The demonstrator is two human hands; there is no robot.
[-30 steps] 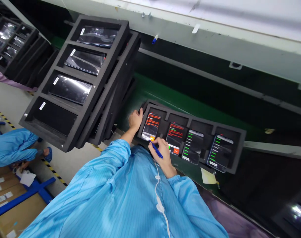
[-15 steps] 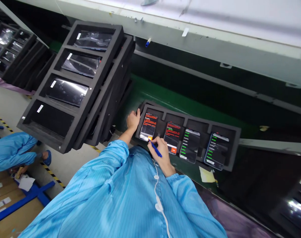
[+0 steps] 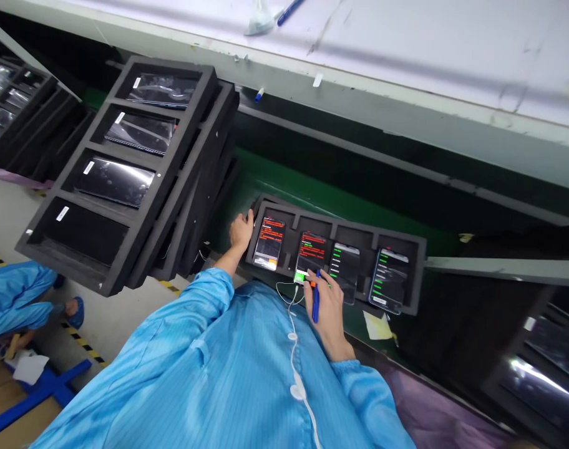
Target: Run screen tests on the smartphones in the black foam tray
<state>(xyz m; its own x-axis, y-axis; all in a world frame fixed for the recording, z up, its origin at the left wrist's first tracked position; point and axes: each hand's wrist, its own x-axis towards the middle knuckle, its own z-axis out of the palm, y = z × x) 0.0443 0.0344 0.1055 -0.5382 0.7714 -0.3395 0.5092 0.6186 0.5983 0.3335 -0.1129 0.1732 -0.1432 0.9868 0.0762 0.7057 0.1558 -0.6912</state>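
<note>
Black foam forms the low tray (image 3: 413, 274), which lies slantwise on the green surface (image 3: 277, 178), near the blue gown (image 3: 219, 368). Its four phones are lit: the first phone (image 3: 269, 243) and the second phone (image 3: 311, 249) from the left show red text, while the third phone (image 3: 344, 265) and the fourth phone (image 3: 388, 280) show green lines. The left hand (image 3: 241, 231) is curled at the tray's left end; I cannot tell whether it grips. The right hand (image 3: 329, 308) is closed around a blue pen (image 3: 316, 302), with its fingers over the near end of the second phone.

Half a second earlier, this hand was beside the first phone, with the pen pointing to its near edge; now it is more to the right and the pen is more upright.

At left, the top tray (image 3: 165, 187) of a stack has four compartments, each with one dark phone carrying a white label. On the far left, another stack (image 3: 17, 118) also holds dark phones.
</note>
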